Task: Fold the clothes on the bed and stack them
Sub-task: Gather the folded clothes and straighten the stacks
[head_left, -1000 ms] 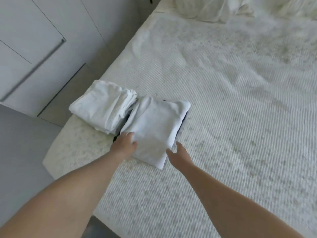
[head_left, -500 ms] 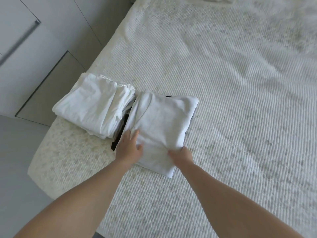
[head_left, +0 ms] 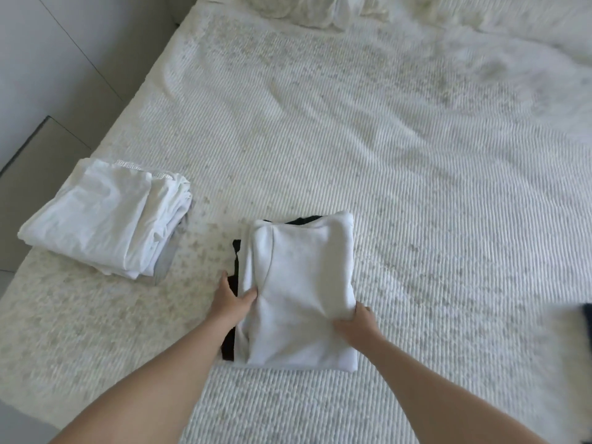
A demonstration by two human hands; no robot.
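Head view: white ribbed bed (head_left: 416,174) fills frame, grey floor (head_left: 38,174) upper left. Folded white/black stack (head_left: 301,290) lower ctr; left hand (head_left: 232,301) & right hand (head_left: 357,323) grip its sides. 2nd white pile (head_left: 105,219) at left, apart.

bright, soft daylight, perhaps from the right; edges blurred and slightly bowed.

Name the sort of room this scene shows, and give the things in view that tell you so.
Most likely a bedroom. A wide bed with a ribbed white cover fills the view, rumpled bedding lies at its far end, and flat cupboard-like panels stand beside it.
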